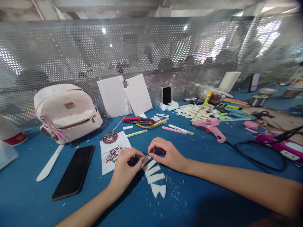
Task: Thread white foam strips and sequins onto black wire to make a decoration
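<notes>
My left hand (127,165) and my right hand (168,154) meet over the blue table, fingertips nearly touching. Both are closed in a pinch at the upper end of a small white strip (146,161); whatever else lies between the fingertips is too small to make out. Several similar white strips (152,171) fan out just below my fingers. A white bow-shaped piece (158,190) lies under the fan. Beside my left hand, a white paper sheet (104,165) carries a pile of tiny coloured gems (113,155) and a round red-rimmed dish of beads (110,137).
A black phone (73,173), a white plastic knife (50,164) and a pale backpack (68,113) occupy the left. Behind my hands lie scissors (151,123) and red-handled pliers (132,119). On the right are a pink glue gun (213,127), its cable, a power strip (279,145) and heaped strips (199,111).
</notes>
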Demonstrator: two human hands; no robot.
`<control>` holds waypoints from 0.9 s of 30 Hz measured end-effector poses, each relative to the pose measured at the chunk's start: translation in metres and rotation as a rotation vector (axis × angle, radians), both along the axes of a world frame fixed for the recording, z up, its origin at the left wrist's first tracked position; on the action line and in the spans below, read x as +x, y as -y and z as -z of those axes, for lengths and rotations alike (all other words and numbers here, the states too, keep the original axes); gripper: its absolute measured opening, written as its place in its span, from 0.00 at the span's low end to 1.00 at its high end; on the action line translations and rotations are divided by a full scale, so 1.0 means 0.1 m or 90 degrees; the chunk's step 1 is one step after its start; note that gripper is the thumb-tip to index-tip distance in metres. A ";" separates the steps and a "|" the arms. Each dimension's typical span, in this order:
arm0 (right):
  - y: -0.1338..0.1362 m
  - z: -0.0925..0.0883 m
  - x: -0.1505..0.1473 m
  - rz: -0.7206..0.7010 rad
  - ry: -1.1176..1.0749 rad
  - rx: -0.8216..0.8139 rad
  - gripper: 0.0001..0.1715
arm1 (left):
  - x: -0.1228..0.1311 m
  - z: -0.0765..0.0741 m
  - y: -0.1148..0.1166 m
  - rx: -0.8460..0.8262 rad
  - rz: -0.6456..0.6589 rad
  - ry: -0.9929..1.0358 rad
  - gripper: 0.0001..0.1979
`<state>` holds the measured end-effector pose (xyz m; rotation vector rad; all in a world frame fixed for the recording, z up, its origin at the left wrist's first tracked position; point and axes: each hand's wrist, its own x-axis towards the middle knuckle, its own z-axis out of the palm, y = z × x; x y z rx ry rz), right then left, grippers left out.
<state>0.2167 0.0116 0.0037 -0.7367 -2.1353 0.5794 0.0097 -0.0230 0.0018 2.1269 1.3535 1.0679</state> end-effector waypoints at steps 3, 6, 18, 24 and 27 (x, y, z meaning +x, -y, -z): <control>0.01 0.00 0.00 -0.001 -0.004 -0.002 0.03 | 0.01 0.00 0.00 0.007 0.003 -0.008 0.07; 0.01 0.01 -0.01 0.003 -0.005 -0.001 0.03 | 0.01 -0.01 0.01 0.008 0.004 -0.015 0.07; 0.00 -0.01 -0.01 -0.022 -0.012 -0.007 0.05 | 0.01 -0.01 0.01 0.006 0.003 -0.026 0.06; 0.02 -0.04 -0.01 -0.031 0.019 0.000 0.08 | 0.00 -0.01 0.01 0.007 0.006 -0.029 0.07; 0.01 -0.05 -0.01 -0.042 0.028 0.008 0.10 | 0.00 -0.01 0.01 0.013 0.006 -0.032 0.06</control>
